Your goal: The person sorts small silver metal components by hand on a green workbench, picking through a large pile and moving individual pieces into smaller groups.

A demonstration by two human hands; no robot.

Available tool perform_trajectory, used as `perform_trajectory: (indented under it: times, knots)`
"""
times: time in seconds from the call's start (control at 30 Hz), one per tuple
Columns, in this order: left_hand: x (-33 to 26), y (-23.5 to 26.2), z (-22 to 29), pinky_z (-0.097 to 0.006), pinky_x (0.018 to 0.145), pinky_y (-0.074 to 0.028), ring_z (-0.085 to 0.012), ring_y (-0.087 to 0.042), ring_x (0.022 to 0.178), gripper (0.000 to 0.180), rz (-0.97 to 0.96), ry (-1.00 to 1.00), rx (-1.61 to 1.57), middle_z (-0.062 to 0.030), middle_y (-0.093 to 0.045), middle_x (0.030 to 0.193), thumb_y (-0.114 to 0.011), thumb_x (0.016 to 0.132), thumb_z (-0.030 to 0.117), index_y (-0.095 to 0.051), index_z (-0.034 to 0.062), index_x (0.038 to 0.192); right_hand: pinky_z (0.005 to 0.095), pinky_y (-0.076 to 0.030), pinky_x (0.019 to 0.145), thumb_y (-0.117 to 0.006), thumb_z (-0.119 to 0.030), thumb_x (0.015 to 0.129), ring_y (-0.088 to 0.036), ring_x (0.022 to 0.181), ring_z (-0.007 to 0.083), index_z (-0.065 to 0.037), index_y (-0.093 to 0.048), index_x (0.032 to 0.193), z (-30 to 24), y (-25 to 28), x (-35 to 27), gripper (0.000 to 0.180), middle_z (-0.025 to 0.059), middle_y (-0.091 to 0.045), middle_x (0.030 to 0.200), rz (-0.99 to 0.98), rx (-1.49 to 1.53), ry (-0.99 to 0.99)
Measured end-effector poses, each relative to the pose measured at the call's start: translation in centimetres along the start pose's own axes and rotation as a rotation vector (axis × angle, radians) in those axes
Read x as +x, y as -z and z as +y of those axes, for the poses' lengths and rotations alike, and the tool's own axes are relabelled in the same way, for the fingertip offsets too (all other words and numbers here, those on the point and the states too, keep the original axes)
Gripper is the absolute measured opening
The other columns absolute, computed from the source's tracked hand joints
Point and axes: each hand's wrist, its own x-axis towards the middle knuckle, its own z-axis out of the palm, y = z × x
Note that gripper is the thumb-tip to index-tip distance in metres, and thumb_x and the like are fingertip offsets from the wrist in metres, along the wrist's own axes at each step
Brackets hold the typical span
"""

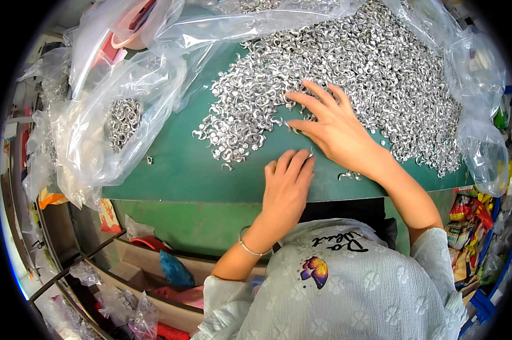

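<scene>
Hundreds of small curved silvery metal pieces (392, 79) lie heaped on my green desk (182, 175), thickest toward its far right corner, with a thinner tongue of them (239, 110) running out toward the middle. My right grip (344, 133) reaches over the near border of the heap, fingers spread wide and thumb held apart from them; the fingertips rest among the pieces, and I cannot make out any piece clasped between them. One piece (292, 130) lies just beside the thumb tip. The tongue is just beyond my fingers, to their left, while the bulk of the heap lies ahead of them and to the right.

My left grip (288, 178) is nearer the desk's front edge, fingers curled downward, to the left of my right grip and apart from the heap. A silvery bit (310, 153) shows at its fingertips; whether I have hold of it, I cannot tell.

A few loose pieces (349, 176) lie by my right wrist, near the front edge. Toward the desk's left edge, a clear plastic bag (148, 124) has rounded metal pieces (124, 122) inside.
</scene>
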Motion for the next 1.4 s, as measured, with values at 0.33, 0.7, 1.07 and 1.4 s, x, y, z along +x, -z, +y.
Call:
perform_trajectory:
  times: [0.33,0.7,1.07,1.4]
  knots:
    - [-1.3,1.3,-0.4,-0.040,0.089,-0.038,-0.0317,-0.052,0.107,0.050,0.099,0.123,-0.125,-0.0147,-0.055,0.115,-0.073,0.076,0.001,-0.054,0.0022,0.122,0.0538,-0.026,0.110,-0.071,-0.013,0.080,-0.033,0.138,0.0306,-0.009,-0.068,0.109,-2.4,-0.3,-0.8,0.029,0.0078,-0.045,0.141,-0.005,0.084,-0.025]
    - [0.1,1.7,-0.7,-0.049,0.099,-0.031,-0.0253,-0.047,0.124,0.041,-0.004,0.119,-0.004,-0.0101,-0.051,0.133,-0.065,0.084,0.008,-0.053,0.0011,0.123,0.0536,-0.028,0.109,-0.065,-0.006,0.076,-0.040,0.132,0.0330,-0.006,-0.065,0.114,-1.3,-1.4,1.3,0.038,0.0135,-0.052,0.130,0.059,-0.065,0.050]
    - [0.0,2.8,-2.6,-0.046,0.102,-0.033,-0.0335,-0.048,0.121,0.030,0.289,0.177,0.137,-0.0130,-0.054,0.127,-0.065,0.083,0.003,-0.062,0.0066,0.113,0.0516,-0.030,0.110,-0.063,-0.008,0.078,-0.040,0.133,0.0298,-0.013,-0.060,0.122,-2.1,-2.1,2.4,0.044,0.0098,-0.054,0.129,0.083,0.047,0.170]
    - [1.8,4.8,-8.5,-0.046,0.099,-0.034,-0.0338,-0.048,0.119,0.034,0.336,0.239,0.306,-0.0116,-0.052,0.130,-0.068,0.083,0.008,-0.060,0.0098,0.116,0.0517,-0.031,0.106,-0.063,-0.005,0.076,-0.046,0.125,0.0281,-0.006,-0.066,0.098,1.2,0.0,2.1,0.022,0.0098,-0.057,0.118,0.290,-0.261,-0.109]
